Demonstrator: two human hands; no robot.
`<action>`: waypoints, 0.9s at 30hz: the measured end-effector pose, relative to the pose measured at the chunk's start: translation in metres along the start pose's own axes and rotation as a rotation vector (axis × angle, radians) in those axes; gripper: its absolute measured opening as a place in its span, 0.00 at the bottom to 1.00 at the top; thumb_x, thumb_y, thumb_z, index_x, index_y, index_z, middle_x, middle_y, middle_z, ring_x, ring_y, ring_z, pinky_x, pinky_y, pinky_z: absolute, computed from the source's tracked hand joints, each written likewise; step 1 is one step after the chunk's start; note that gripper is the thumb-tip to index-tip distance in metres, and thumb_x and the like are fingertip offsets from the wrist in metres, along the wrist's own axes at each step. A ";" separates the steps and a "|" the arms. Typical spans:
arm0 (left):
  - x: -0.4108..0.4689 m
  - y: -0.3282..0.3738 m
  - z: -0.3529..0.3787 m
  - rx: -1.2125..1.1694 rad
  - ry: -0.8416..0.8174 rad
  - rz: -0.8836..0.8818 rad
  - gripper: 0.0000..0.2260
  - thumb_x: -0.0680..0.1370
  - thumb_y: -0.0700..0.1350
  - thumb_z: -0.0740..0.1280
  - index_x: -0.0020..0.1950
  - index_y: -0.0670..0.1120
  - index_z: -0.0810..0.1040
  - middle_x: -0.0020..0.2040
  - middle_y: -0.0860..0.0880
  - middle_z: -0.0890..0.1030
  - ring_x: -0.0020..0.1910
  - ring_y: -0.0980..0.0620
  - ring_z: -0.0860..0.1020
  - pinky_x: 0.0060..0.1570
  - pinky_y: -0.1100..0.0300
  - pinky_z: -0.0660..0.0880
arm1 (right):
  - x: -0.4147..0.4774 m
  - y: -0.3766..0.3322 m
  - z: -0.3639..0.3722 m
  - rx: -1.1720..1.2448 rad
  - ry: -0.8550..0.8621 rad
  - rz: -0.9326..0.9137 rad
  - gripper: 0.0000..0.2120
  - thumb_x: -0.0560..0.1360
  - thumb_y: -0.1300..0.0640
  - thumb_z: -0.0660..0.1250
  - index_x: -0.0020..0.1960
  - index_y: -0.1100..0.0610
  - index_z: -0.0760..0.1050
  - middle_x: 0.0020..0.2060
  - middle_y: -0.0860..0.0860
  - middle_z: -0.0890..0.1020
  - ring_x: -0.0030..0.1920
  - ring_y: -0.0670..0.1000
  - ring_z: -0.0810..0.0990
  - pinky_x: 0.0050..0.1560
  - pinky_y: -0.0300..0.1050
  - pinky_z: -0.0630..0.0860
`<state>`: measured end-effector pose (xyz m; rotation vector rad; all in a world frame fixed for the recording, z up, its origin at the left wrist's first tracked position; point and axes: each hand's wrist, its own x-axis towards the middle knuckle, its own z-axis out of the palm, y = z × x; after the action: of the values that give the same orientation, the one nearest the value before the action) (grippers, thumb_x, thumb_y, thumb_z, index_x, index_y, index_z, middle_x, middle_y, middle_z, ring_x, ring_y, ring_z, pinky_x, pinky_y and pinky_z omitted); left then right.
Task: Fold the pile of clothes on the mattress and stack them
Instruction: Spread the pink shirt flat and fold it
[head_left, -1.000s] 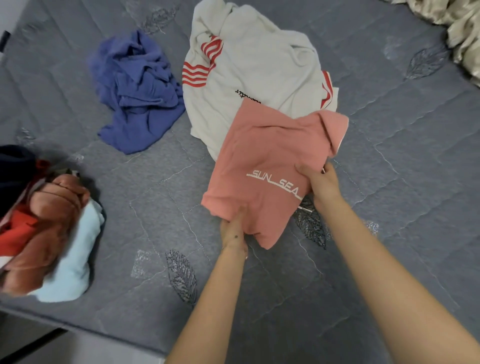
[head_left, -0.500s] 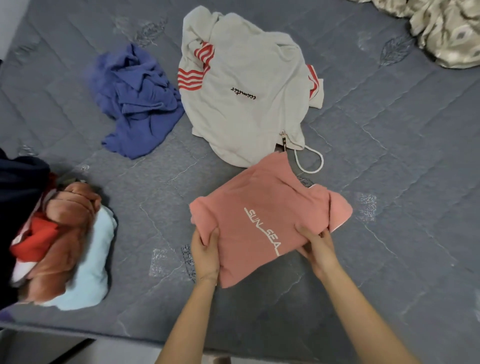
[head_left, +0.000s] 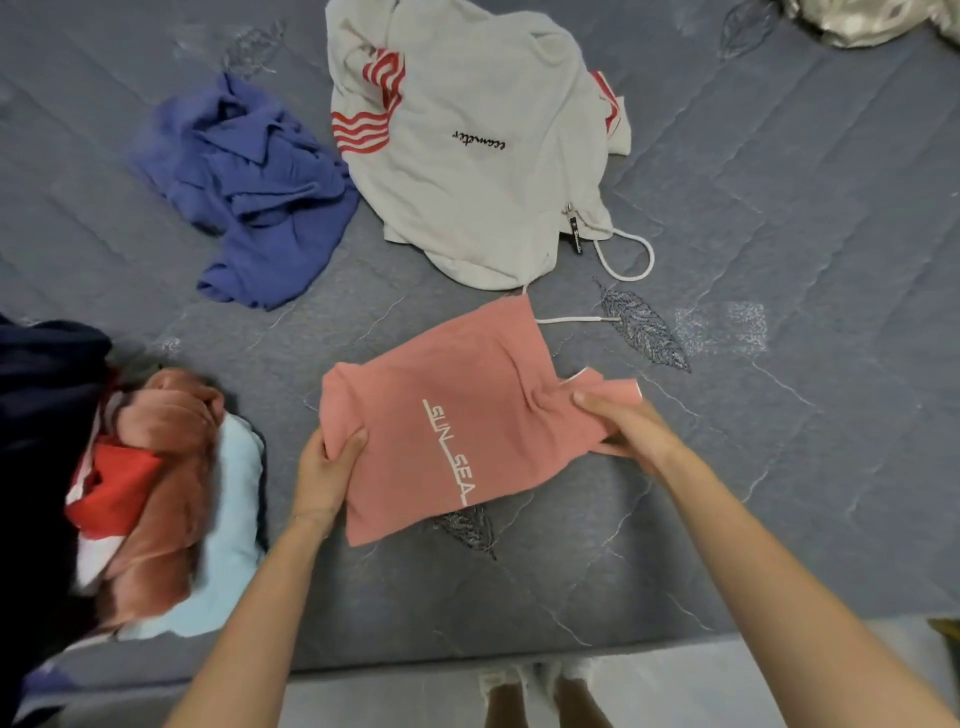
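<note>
The pink shirt (head_left: 441, 415), partly folded with its white print up, is at the near part of the grey mattress (head_left: 779, 208) — my left hand (head_left: 324, 475) grips its left edge with curled fingers (head_left: 353, 447), and my right hand (head_left: 623, 428) pinches the bunched right side. Beyond it lie the white hoodie (head_left: 478, 156) and the crumpled blue garment (head_left: 260, 187) — the stack of folded clothes (head_left: 166, 493) is at my left.

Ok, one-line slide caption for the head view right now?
Left hand and right hand hold a part-folded pink shirt over the grey mattress; blue garment and white hoodie lie unfolded beyond.
</note>
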<state>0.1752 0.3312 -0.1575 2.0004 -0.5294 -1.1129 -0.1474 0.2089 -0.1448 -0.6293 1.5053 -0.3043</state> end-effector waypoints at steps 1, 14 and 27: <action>-0.001 0.000 0.000 -0.016 -0.020 -0.023 0.10 0.76 0.42 0.69 0.56 0.45 0.75 0.49 0.49 0.80 0.49 0.49 0.78 0.49 0.56 0.74 | 0.001 -0.003 0.001 -0.059 -0.008 0.012 0.19 0.68 0.48 0.76 0.56 0.50 0.78 0.54 0.49 0.82 0.53 0.45 0.80 0.49 0.47 0.82; -0.014 -0.016 -0.001 -0.008 -0.093 0.021 0.33 0.64 0.51 0.76 0.66 0.48 0.68 0.58 0.54 0.77 0.55 0.61 0.76 0.53 0.64 0.74 | 0.031 -0.016 0.052 -0.193 -0.057 -0.161 0.19 0.65 0.65 0.78 0.54 0.59 0.78 0.43 0.48 0.82 0.43 0.45 0.79 0.38 0.31 0.74; -0.065 0.072 -0.039 0.051 -0.101 0.122 0.16 0.74 0.37 0.72 0.60 0.45 0.74 0.48 0.56 0.79 0.44 0.63 0.77 0.42 0.71 0.73 | -0.074 -0.060 0.047 -0.035 -0.178 -0.143 0.14 0.71 0.68 0.71 0.54 0.57 0.79 0.47 0.52 0.84 0.50 0.50 0.81 0.49 0.40 0.76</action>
<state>0.1747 0.3466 -0.0539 1.9345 -0.7290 -1.1392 -0.0946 0.2106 -0.0525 -0.7739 1.3002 -0.3234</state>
